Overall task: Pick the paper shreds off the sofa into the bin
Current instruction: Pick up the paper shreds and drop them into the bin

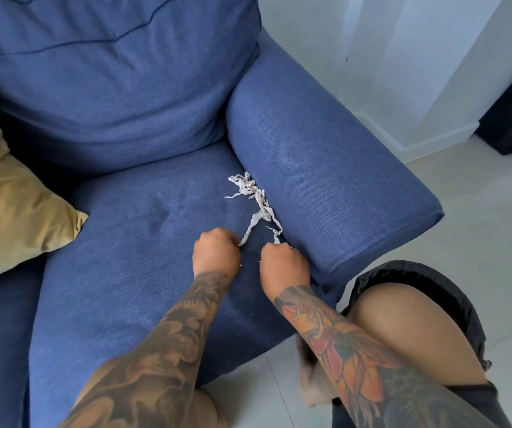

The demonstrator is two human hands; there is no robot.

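Pinching paper shreds (256,197) (sofa (131,242) seat), left hand (216,250) and right hand (284,262) closed.

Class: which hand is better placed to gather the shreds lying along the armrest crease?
Probably the right hand: it sits beside the armrest, right under the paper shreds. The left hand lies farther out on the seat cushion.

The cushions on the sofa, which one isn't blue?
The tan cushion at the left edge; the back cushion and seat cushion are both blue like the sofa's armrest.
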